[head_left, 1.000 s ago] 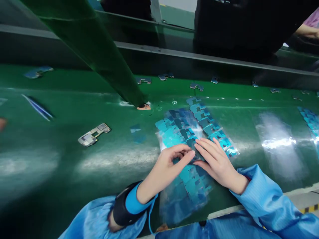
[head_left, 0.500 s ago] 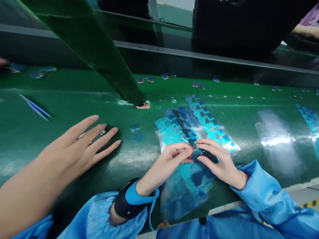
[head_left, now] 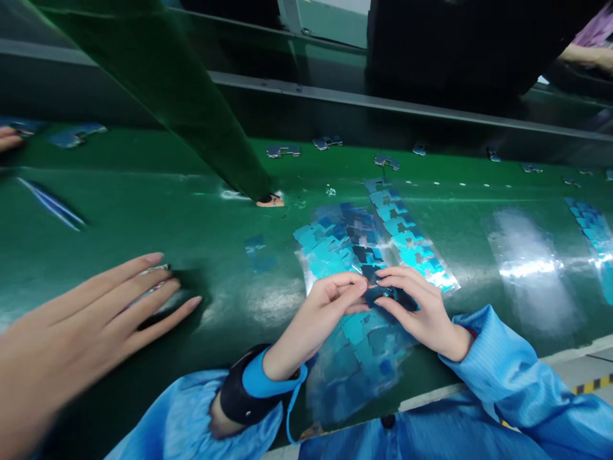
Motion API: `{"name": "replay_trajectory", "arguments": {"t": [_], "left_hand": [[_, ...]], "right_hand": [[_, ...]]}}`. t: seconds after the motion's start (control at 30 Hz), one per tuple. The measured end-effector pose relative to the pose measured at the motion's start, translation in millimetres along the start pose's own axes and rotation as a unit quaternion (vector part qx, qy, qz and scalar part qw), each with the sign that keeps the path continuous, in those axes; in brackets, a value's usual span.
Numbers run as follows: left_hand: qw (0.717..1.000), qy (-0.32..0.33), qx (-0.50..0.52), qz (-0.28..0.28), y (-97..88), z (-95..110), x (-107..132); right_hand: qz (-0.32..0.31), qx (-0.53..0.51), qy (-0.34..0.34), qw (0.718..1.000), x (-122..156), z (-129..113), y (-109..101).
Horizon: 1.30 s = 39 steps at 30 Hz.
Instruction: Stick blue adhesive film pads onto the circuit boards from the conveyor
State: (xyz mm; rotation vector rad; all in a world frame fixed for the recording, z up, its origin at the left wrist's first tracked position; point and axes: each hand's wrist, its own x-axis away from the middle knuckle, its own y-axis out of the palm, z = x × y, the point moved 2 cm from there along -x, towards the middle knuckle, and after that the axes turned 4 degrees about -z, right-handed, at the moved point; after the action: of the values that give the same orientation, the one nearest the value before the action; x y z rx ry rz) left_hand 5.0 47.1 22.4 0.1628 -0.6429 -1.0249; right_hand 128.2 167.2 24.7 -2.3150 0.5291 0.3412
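My left hand [head_left: 338, 301] is closed in a pinch at the edge of a dark, shiny film piece [head_left: 383, 296]. My right hand [head_left: 421, 310] grips the same piece from the other side, thumb below and fingers above, and the piece looks curved. What exactly lies between the left fingertips is too small to make out. Beneath and around both hands spread clear sheets bearing bright blue cut-out film stickers [head_left: 323, 246]. Another such sticker strip [head_left: 407, 233] slants away just beyond my right hand.
A co-worker's hand [head_left: 110, 313] reaches in from the left. Tweezers [head_left: 52, 204] lie beyond it. A green post [head_left: 205, 121] meets the bench ahead of me. Several small circuit boards [head_left: 283, 151] line the far green strip. To the right are a clear sheet [head_left: 527, 268] and more blue stickers [head_left: 594, 233].
The co-worker's hand has drawn back left and down, its fingers more closed. My hands stay almost in place, while the dark film piece between them has shifted slightly.
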Motion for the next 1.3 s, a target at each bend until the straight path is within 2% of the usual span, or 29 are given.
{"name": "replay_trajectory", "arguments": {"t": [0.23,0.37,0.53,0.8,1.0,1.13,1.3], "left_hand": [[1.0,0.004,-0.025,-0.002,-1.8,-2.5,-0.4],[0.998,0.016,-0.066,0.018,0.6,-1.5,0.5],[0.992,0.043,-0.108,0.041,1.5,0.1,3.9],[0.98,0.051,-0.184,0.063,-0.3,-2.0,1.8],[0.986,0.041,-0.143,0.081,0.4,-0.6,1.7],[0.991,0.018,-0.122,0.058,1.8,0.4,1.3],[0.987,0.035,-0.145,0.051,1.6,0.0,2.0]], "right_hand": [[0.007,-0.004,-0.003,1.0,0.8,-1.1,-1.0],[0.003,0.003,0.002,1.0,-0.1,-1.2,-1.5],[-0.008,0.03,-0.017,0.999,-0.4,-1.8,-1.0],[-0.019,0.06,-0.055,0.996,0.1,-2.6,-0.1],[-0.024,-0.004,-0.003,1.0,-2.4,-3.7,-1.2],[-0.045,-0.027,0.042,0.998,-2.7,-3.4,-2.7],[-0.065,-0.047,0.068,0.994,-4.1,-3.0,-4.8]]}}
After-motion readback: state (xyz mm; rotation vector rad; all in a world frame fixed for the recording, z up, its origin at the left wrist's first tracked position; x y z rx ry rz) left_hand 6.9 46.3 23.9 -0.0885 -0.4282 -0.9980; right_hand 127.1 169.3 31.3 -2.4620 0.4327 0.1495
